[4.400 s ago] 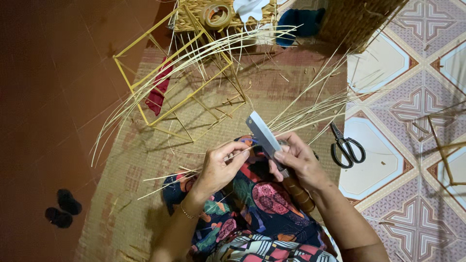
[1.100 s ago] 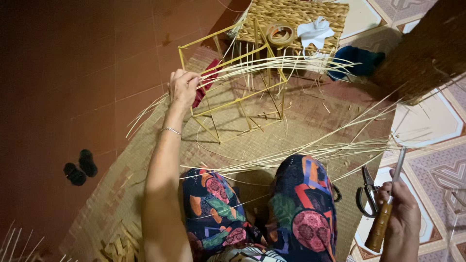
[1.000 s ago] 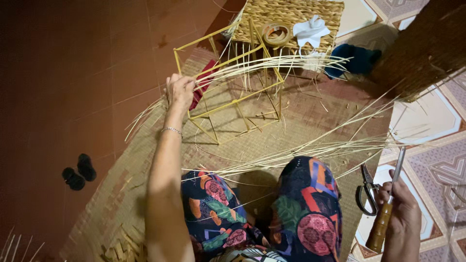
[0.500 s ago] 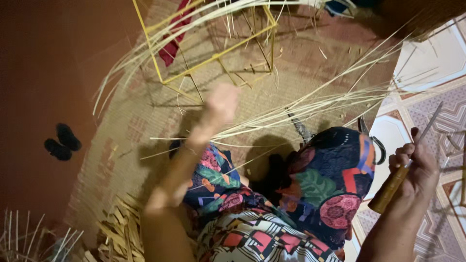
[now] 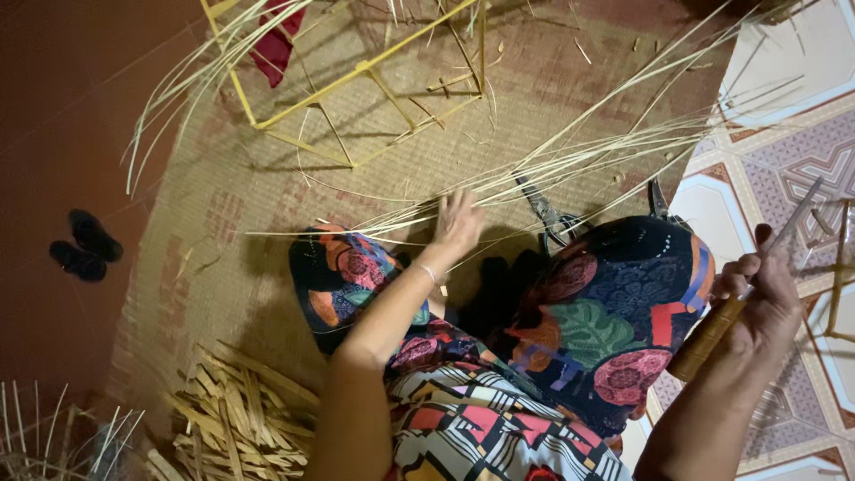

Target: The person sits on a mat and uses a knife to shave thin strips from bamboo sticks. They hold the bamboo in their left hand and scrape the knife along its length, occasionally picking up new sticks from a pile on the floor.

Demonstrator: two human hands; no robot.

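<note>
Reaching over the far strips [image 5: 570, 165], the left hand [image 5: 459, 223] lay open; the right hand [image 5: 757, 298] gripped a knife [image 5: 744, 289] whose blade might nick the knee.

Matt woven mat [image 5: 267, 205], dry pale strips [image 5: 570, 160], glossy tiles [image 5: 775, 178], seemingly wooden knife handle [image 5: 708, 338].

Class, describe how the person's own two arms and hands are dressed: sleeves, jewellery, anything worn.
Both forearms are bare, with no sleeves in view and no gloves. The left hand has a thin, pale bracelet at the wrist. The right hand shows no bracelet or ring that I can make out.
</note>
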